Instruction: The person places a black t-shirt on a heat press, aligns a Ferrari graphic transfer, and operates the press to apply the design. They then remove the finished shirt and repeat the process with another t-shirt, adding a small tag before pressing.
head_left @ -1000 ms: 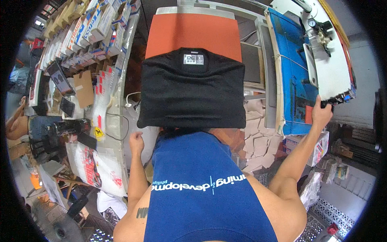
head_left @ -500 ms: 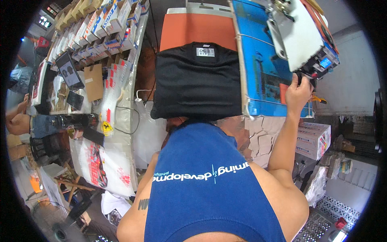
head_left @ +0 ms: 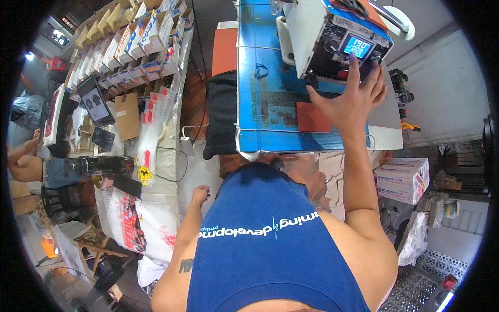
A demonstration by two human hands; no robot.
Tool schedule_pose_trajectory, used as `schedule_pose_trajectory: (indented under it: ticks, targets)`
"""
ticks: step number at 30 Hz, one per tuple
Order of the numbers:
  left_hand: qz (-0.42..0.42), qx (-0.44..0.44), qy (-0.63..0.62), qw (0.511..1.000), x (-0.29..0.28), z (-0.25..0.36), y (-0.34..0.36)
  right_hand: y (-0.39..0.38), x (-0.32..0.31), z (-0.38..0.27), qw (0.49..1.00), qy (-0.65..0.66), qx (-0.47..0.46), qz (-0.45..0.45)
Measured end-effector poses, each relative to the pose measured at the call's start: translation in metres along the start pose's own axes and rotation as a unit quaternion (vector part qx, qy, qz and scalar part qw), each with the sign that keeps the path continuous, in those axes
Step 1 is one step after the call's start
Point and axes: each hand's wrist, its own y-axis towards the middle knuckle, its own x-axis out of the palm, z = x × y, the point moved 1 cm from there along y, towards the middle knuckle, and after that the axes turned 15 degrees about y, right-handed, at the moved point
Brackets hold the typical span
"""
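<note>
At the upper right, my right hand (head_left: pixel 349 101) reaches up to the control box (head_left: pixel 340 49) of a heat press. Its fingers are spread: one is over the lit display (head_left: pixel 357 47), others are by the knob at its right, and the thumb is low at the box's left corner. Below the box spreads the press's blue upper plate (head_left: pixel 283 114), with cord tied round it. A folded black T-shirt (head_left: pixel 221 117) shows only along its left side; the plate hides the rest. My left hand (head_left: pixel 201 194) hangs low beside my body, fingers partly visible and apart, with nothing seen in it.
Left stands a long table with rows of cardboard boxes (head_left: pixel 138 41), a tablet (head_left: pixel 95 101), a phone (head_left: pixel 103 138) and printed film sheets (head_left: pixel 132 221). Another person's arm (head_left: pixel 26 164) is at the far left. White boxes (head_left: pixel 403 179) stand at the right.
The press's blue plate and control box have swung left, covering most of the black T-shirt. My right hand has shifted left and up to the display. My left hand has come into view.
</note>
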Motion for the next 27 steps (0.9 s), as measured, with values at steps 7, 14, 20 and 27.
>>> schedule_pose_trajectory:
  ticks: [7, 14, 20, 27]
  targets:
    - [-0.027, -0.024, -0.065, 0.997, 0.024, -0.066, 0.005, 0.006, 0.023, -0.047, 0.999, 0.028, 0.005, 0.014]
    - [0.044, 0.065, 0.126, 0.989, 0.033, -0.095, -0.046, -0.019, 0.043, -0.068, 0.984, 0.117, -0.037, 0.133]
    - [0.020, 0.121, 0.130, 0.984, 0.010, -0.084, -0.114, -0.004, 0.038, -0.071, 0.988, 0.125, -0.061, -0.063]
    - [0.174, 0.364, 0.542, 0.738, 0.021, -0.035, -0.252, 0.009, 0.027, -0.066, 0.976, 0.138, -0.039, -0.166]
